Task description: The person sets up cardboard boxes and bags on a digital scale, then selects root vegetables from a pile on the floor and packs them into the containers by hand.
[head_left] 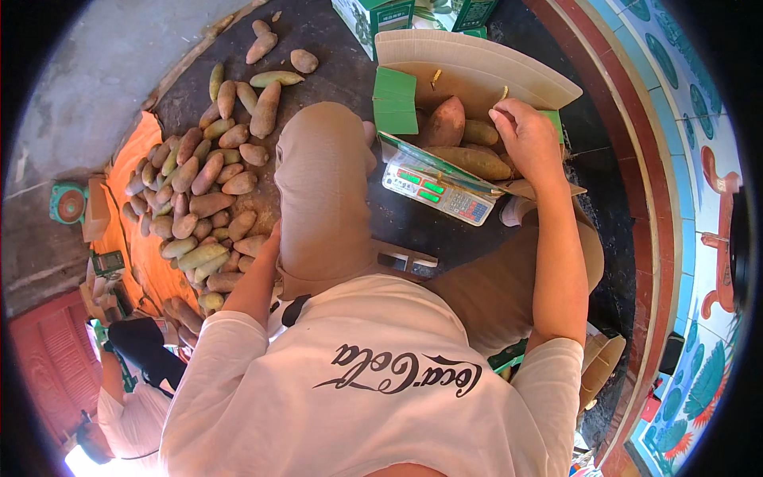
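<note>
Dark floor [338,36] underlay the upper-right carton [469,57] of tubers [470,162], where the right hand [530,145] curled, grip impossible to tell, the left hand hidden.

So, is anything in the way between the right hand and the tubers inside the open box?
Nothing visible: the right hand is at the right side of the open box, beside the tubers. The scale sits nearer the person, not between them.

A red slatted panel [52,374] and a co-worker in a pale shirt [137,417] appear lower left; a brick-red ledge [640,246] and a leaf-painted white tiled wall [702,131] line the right side
</note>
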{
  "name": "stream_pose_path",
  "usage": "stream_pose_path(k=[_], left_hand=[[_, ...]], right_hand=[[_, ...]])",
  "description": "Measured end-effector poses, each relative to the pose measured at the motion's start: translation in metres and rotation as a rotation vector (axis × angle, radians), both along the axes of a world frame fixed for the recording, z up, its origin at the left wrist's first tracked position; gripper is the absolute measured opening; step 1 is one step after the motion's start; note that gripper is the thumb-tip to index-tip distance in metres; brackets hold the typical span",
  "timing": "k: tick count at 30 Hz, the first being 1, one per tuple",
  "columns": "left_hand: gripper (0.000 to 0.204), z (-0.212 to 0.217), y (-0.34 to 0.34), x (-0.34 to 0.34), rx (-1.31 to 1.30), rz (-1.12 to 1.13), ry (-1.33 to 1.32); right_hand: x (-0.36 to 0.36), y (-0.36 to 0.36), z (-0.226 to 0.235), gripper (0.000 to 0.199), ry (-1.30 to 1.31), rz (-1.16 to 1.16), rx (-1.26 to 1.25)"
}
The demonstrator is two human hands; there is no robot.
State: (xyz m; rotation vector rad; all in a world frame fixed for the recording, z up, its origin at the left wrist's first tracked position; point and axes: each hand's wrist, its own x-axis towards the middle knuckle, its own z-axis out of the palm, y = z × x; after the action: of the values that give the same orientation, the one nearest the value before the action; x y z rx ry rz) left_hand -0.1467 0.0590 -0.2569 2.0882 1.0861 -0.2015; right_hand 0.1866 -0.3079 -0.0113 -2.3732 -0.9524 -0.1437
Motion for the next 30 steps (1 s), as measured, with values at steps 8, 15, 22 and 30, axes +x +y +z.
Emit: stream_pose_path(k=[8,15,22,30], left_hand=[[0.038,-0.005,-0.008,-0.002,0.013,-0.012,0.033],[0.038,-0.010,-0.014,-0.002,0.026,-0.025,0.062],[0.039,-0.019,-0.020,-0.002,0.035,-0.034,0.092],[0.040,-0.029,-0.029,-0.003,0.043,-0.037,0.127]], right_hand=[[-0.003,0.001,-0.001,0.017,0.005,0.024,-0.008],[-0.007,0.001,0.000,0.016,0.005,0.046,-0.011],[-0.010,0.004,0.001,0.015,0.067,0.076,-0.018],[-0.020,0.010,0.003,0.017,0.425,0.286,-0.104]])
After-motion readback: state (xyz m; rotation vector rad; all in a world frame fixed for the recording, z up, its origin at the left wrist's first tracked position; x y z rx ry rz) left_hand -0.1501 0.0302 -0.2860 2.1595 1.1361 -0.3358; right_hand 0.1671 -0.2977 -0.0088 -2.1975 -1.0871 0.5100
